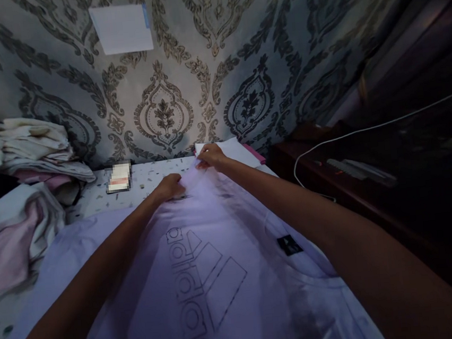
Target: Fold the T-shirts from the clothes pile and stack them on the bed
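Lavender Adidas T-shirt (217, 245) right in the middle of it all, spread over a white flecked cover (93, 198), and both hands were on it! At its far side the right hand (211, 156) had a pinch of cloth between thumb and fingers; just beside it, lower and to the left, the left hand (170, 186) was closed on the same fabric, the stretch between them drawn up into a ridge. Across the front ran the outlined logo (204, 278), lettering turned sideways, and there, inside the collar to the right, sat a black neck label (290, 245).

Just past the right hand lay a flat white item (240, 149), cloth or paper impossible to tell, with a magenta edge (254, 153) peeking from under it. Over to the left, near the wall, a small rectangular object (119, 177) had its face lost to pixelation. Farther left, a heap of cream and pink clothes (35, 140) sagged over the cover. Out right, a dark red tabletop (289, 158) carried pale strips (362, 172), too dim to identify, while a white cable (366, 129) looped above. Behind everything, damask wallpaper (164, 114) bore a white sheet (122, 30) with a blue corner.
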`<state>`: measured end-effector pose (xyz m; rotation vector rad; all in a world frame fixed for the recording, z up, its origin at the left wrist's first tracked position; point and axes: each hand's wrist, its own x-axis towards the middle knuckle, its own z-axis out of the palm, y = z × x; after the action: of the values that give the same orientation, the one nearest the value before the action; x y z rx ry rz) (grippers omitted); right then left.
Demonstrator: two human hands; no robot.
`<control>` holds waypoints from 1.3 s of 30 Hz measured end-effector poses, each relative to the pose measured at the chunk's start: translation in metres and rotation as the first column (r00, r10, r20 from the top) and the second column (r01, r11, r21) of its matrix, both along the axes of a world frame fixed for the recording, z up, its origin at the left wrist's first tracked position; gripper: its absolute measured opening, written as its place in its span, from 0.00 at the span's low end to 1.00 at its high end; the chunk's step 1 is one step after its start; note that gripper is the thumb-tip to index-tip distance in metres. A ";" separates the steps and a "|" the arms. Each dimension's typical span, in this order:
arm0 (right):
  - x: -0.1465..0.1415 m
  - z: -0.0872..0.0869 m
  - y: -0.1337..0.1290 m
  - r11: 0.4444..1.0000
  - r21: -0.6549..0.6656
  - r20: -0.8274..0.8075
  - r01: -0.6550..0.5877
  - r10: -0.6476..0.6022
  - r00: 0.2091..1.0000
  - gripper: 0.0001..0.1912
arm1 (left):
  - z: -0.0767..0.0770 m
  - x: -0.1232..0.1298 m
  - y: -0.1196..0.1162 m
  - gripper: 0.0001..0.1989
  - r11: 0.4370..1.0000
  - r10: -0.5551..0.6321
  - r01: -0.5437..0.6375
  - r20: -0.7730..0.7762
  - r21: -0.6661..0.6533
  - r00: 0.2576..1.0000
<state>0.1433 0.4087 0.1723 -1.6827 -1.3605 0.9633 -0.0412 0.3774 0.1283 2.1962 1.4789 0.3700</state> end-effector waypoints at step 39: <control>-0.169 -0.038 -0.178 0.401 0.196 0.699 -0.895 0.584 0.414 0.14 | 0.026 -0.293 -0.214 0.19 0.830 0.381 -0.058 -0.488 0.554 0.785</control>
<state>-0.0255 0.2305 0.1345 -0.7621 -2.6753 0.4069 -0.3340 0.1638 0.1540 2.7177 2.2091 0.1760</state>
